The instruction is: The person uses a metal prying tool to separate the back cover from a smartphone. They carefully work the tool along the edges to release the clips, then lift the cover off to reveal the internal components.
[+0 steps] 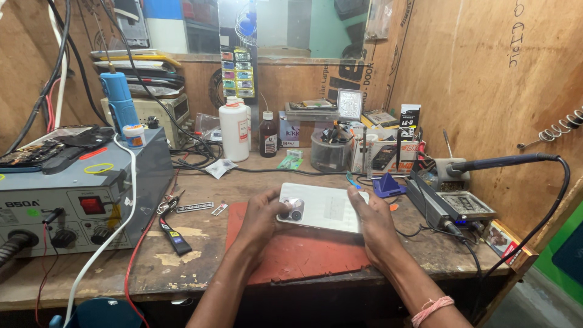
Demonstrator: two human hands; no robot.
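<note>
A white smartphone (325, 206) lies back side up, its camera lenses at the left end, held just above a red work mat (303, 252). My left hand (261, 220) grips the phone's left end, thumb by the lenses. The phone's right end sits in my right hand (371, 223), which wears a pink thread at the wrist.
A grey hot-air rework station (67, 200) stands at the left with cables hanging off it. A white bottle (234, 129) and a brown bottle (268, 135) stand at the back. A soldering iron on a stand (486, 164) and a small metal device (452, 206) sit right. Tweezers (170, 203) lie left of the mat.
</note>
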